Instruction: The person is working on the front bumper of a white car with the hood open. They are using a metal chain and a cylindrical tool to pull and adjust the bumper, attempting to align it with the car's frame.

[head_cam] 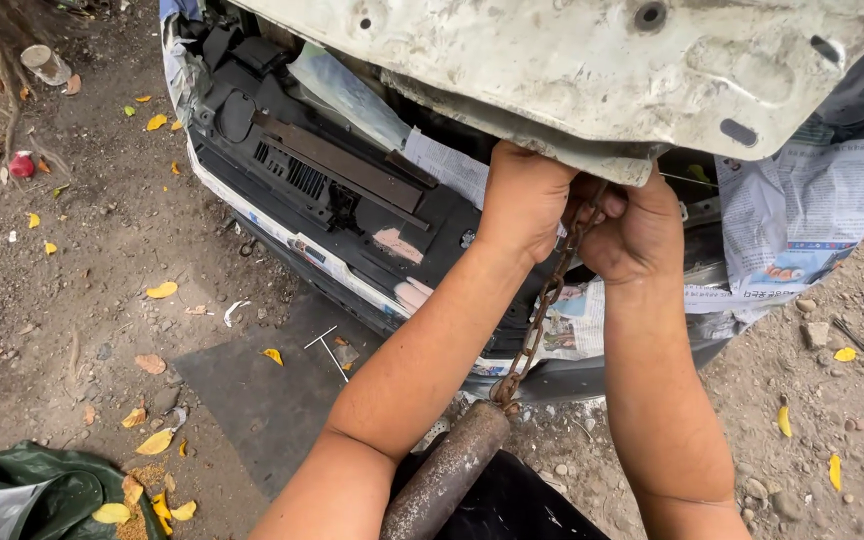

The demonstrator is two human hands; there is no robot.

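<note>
While both arms reach up toward 12 o'clock, the left hand (524,200) and right hand (632,228) meet just under the edge of a raised, weathered white hood (592,60). Left hand: fingers curled tight against the hood's lower lip, knuckles up; what lies inside the grip is hidden. Right hand: closed around the top end of a rusty chain (544,300), thumb over the links. Chain runs down toward 7 o'clock between the forearms, taut, ending at a rusty iron bar (447,475) low in the frame. Bar slants off the bottom edge; its far end is out of sight.

At 10 o'clock of the hands: black front panel (322,170) of the car, grille slats visible. At 3 o'clock: newspaper sheets (802,200) covering the bodywork. Ground is dirt and gravel with yellow fallen leaves (161,290). Green tarp (42,490) bunched at 8 o'clock corner.
</note>
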